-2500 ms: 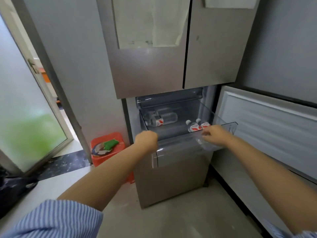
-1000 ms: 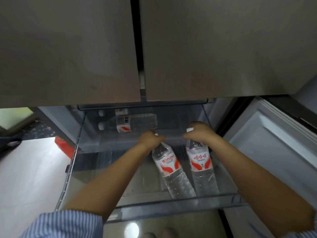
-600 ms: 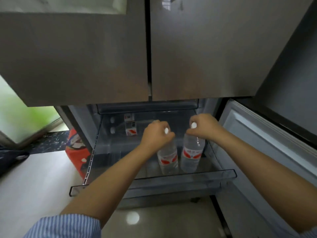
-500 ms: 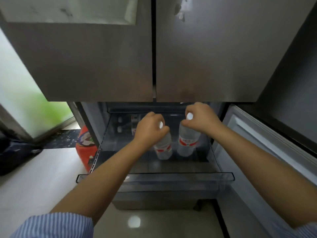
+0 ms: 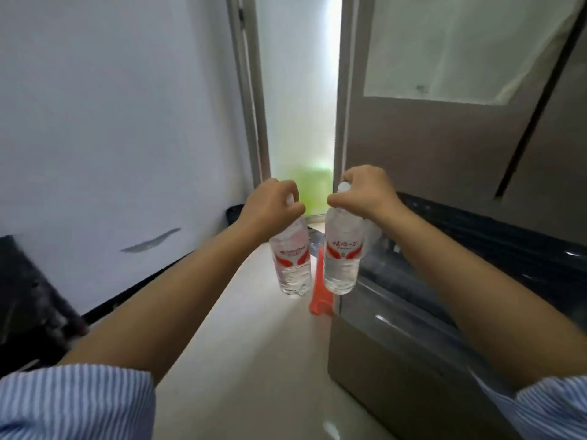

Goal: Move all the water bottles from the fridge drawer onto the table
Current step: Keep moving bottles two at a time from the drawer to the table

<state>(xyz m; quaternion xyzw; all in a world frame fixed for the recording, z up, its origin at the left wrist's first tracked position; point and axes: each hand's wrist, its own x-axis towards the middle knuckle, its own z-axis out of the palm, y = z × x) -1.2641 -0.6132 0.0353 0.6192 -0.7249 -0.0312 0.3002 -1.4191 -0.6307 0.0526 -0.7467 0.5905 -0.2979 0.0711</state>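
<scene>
Clear plastic water bottles [image 5: 341, 249] are now hanging outside the fridge drawer [image 5: 444, 249]. Left hand [image 5: 270, 208] and right hand [image 5: 365, 192] are each gripping one by its neck, leaving table delivery pending.

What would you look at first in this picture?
Two water bottles with red labels, hanging in mid-air in the middle: the left hand grips the left bottle by its top, and the right hand grips the right bottle the same way. Behind them glows a bright doorway, and the fridge stands at the right.
</scene>
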